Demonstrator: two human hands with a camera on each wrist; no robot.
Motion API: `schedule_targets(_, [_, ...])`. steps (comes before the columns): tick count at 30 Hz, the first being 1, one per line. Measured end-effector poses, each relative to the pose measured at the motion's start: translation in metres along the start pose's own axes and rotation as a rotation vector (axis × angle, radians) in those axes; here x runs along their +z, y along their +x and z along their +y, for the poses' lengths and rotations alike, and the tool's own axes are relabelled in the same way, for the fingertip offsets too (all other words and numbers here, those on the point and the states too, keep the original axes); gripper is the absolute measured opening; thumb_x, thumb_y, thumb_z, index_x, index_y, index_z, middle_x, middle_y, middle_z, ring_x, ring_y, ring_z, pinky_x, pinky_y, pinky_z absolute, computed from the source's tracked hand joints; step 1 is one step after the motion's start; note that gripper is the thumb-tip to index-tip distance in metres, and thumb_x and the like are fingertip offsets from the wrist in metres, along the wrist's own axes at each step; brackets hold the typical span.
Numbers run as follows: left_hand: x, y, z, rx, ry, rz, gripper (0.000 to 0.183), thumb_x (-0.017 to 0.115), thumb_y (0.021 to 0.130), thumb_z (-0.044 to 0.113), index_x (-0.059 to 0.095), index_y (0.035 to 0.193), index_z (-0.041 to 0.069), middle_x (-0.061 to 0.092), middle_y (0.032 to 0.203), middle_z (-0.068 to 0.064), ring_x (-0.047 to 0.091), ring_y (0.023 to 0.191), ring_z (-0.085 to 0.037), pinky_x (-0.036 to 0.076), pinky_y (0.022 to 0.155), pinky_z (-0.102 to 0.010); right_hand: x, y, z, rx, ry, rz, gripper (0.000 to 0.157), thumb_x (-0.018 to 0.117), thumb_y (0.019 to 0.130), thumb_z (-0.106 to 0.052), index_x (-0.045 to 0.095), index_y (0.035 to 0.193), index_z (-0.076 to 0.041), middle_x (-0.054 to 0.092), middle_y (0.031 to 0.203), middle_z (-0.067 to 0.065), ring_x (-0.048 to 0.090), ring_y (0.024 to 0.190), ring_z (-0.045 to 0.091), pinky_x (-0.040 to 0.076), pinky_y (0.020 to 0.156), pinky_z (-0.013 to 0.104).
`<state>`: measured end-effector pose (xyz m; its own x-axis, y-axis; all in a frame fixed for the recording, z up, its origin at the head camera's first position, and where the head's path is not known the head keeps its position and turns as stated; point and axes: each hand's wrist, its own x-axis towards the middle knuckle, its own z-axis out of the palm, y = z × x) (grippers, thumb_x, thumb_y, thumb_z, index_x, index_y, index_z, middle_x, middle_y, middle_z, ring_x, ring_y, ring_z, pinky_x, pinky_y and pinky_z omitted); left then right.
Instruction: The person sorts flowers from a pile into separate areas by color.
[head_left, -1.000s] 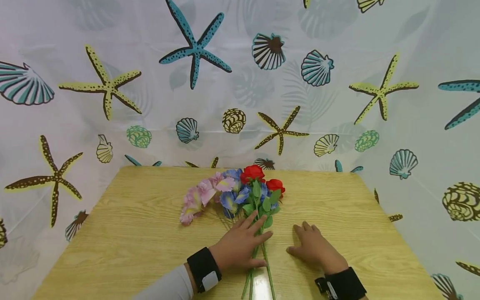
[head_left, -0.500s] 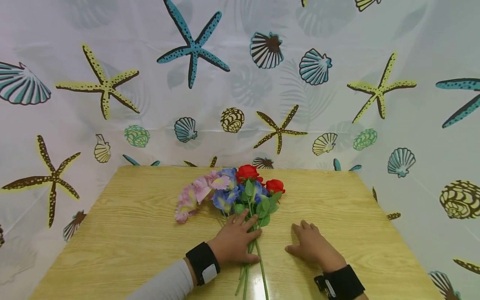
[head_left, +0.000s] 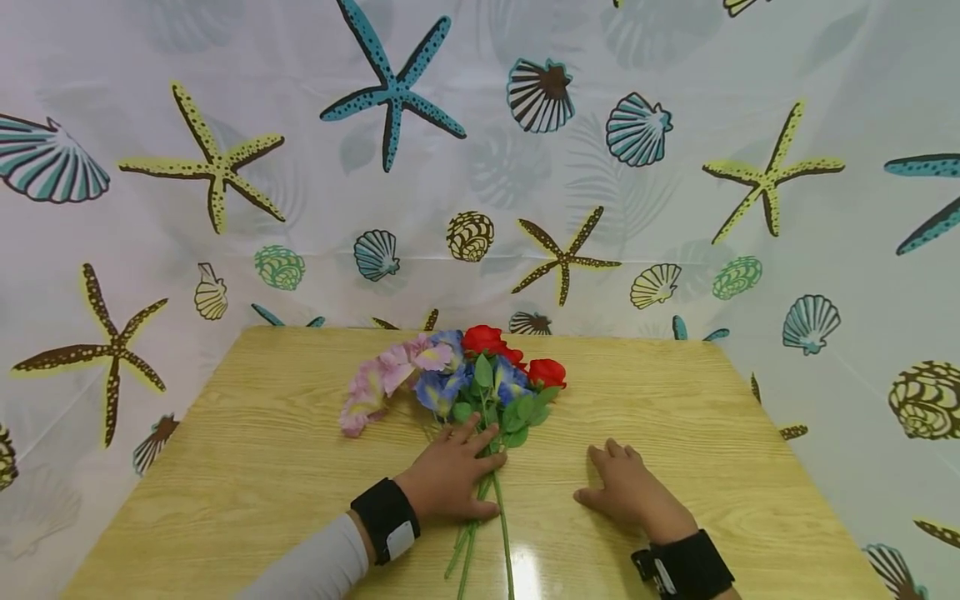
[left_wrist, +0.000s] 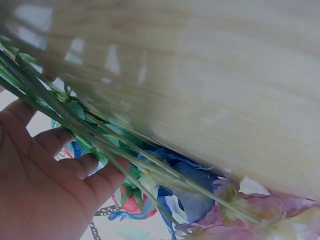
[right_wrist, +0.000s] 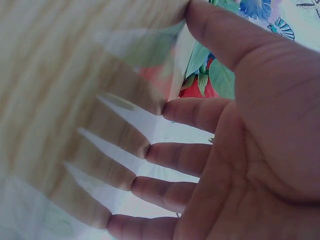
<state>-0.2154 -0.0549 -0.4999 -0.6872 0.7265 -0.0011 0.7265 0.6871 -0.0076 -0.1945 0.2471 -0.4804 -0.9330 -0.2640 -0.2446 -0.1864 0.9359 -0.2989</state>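
A bunch of artificial flowers lies on the wooden table, heads toward the back: red roses (head_left: pixel 547 372), blue flowers (head_left: pixel 441 390) and pink flowers (head_left: pixel 365 396). Green stems (head_left: pixel 503 533) run from them toward the front. My left hand (head_left: pixel 450 475), fingers spread and straight, lies across the upper stems. In the left wrist view the stems (left_wrist: pixel 100 142) pass along the fingers, without the fingers curling round them. To the right of the bunch, my right hand (head_left: pixel 626 487) rests its fingertips on the table, holding nothing; the right wrist view shows the fingers (right_wrist: pixel 195 112) spread.
The wooden table (head_left: pixel 285 467) has a glossy top that mirrors the hands. Behind it and at both sides hangs a white cloth (head_left: pixel 480 175) printed with starfish and shells. Each wrist wears a black band (head_left: pixel 386 518).
My left hand has slid to the left, and the flowers with their stems have shifted left along with it. The right hand stays in about the same place.
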Motion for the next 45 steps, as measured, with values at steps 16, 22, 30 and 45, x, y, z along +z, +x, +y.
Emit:
schedule_targets(16, [0.006,-0.039,-0.038,-0.039,-0.049,0.044,0.075,0.045,0.083,0.072,0.043,0.144,0.027,0.023,0.155,-0.01,0.014,0.14,-0.04,0.03,0.1,-0.066,0.0,-0.001,0.0,-0.016,0.0,0.002,0.079,0.065,0.084,-0.045,0.041,0.141,0.004,0.029,0.144,0.036,0.022,0.13,0.055,0.026,0.103,0.064])
schedule_targets(22, [0.008,-0.048,-0.051,-0.047,-0.055,0.045,0.075,0.043,0.084,0.072,0.042,0.145,0.027,0.022,0.156,-0.009,0.013,0.141,-0.039,0.03,0.1,-0.066,-0.001,-0.002,0.0,-0.001,0.007,0.003,0.079,0.065,0.084,-0.046,0.04,0.141,0.003,0.028,0.144,0.036,0.021,0.13,0.055,0.027,0.102,0.065])
schedule_targets(30, [0.011,-0.073,-0.07,-0.101,-0.099,0.053,0.076,0.044,0.084,0.072,0.042,0.145,0.027,0.019,0.157,-0.007,0.01,0.142,-0.037,0.029,0.1,-0.068,-0.001,0.0,0.0,-0.006,0.015,0.003,0.079,0.065,0.084,-0.046,0.041,0.14,0.004,0.028,0.144,0.036,0.021,0.129,0.056,0.027,0.102,0.065])
schedule_targets(45, [0.022,-0.113,-0.113,-0.194,-0.107,0.071,0.075,0.039,0.084,0.074,0.039,0.146,0.031,0.019,0.157,-0.004,0.01,0.142,-0.036,0.03,0.099,-0.068,-0.001,-0.002,-0.001,-0.01,0.004,0.009,0.079,0.065,0.084,-0.046,0.041,0.141,0.004,0.029,0.143,0.036,0.022,0.129,0.056,0.026,0.102,0.065])
